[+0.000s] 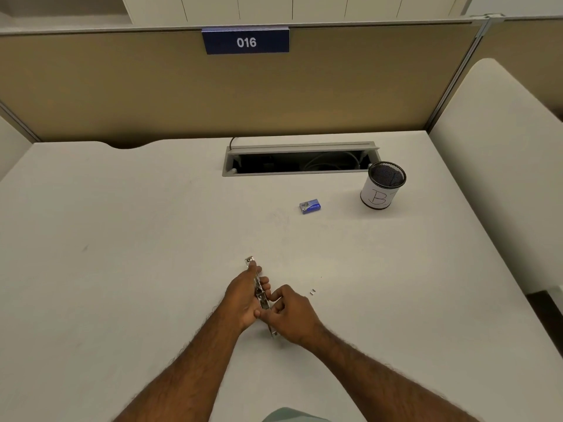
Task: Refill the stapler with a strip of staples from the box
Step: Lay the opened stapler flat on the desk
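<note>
Near the front edge of the bench [122, 223], the stapler [261, 295] sits gripped in the left hand [243, 296], while the right hand [291, 315] pinches at its rear end. Looks like the loading step; whether a strip is in is unclear. Next up: probably seat and close. Well beyond, the staple box [310, 206] looks open, and the mesh cup [383, 184] seems empty.
</note>
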